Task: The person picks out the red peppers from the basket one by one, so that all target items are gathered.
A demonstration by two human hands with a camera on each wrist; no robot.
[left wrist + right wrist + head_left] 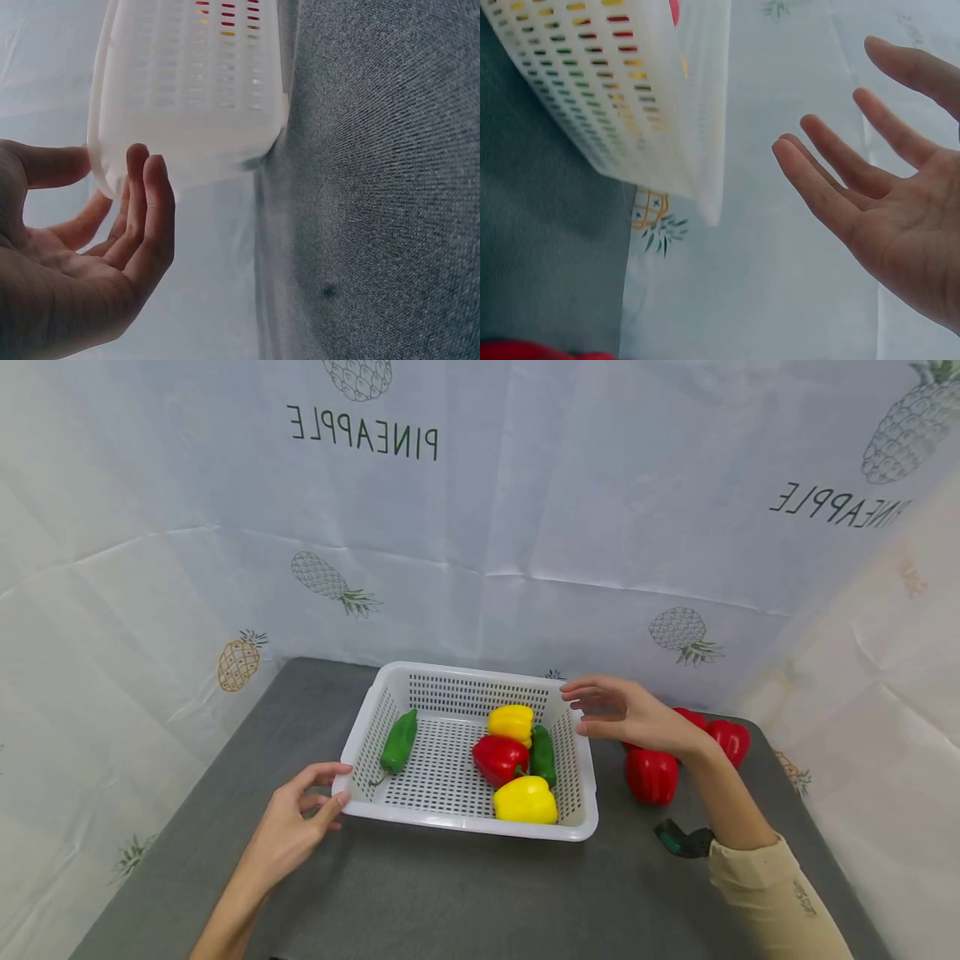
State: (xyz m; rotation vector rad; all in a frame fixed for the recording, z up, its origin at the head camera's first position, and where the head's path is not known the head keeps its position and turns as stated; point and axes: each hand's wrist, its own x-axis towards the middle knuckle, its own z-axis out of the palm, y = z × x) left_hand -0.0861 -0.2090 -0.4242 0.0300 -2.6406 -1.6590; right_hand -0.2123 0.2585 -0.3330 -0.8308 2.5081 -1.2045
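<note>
A white slotted plastic basket [465,821] stands on the grey table. On its left side lies a long green pepper [399,742]. Toward the right are a red bell pepper [498,760], two yellow bell peppers, one at the back [512,724] and one at the front [526,801], and a second green pepper [542,756]. My left hand [292,822] pinches the basket's front left corner, thumb [60,165] at the rim and fingers about the outside. At the back right corner my right hand [626,718] hovers with fingers spread; the right wrist view shows a gap between it and the rim.
Several red bell peppers [651,777] lie right of the basket, partly behind my right forearm. A dark green, shiny curved piece [682,841] is near the right sleeve [772,893]. A white pineapple-print cloth [480,527] hangs behind the table and along its sides.
</note>
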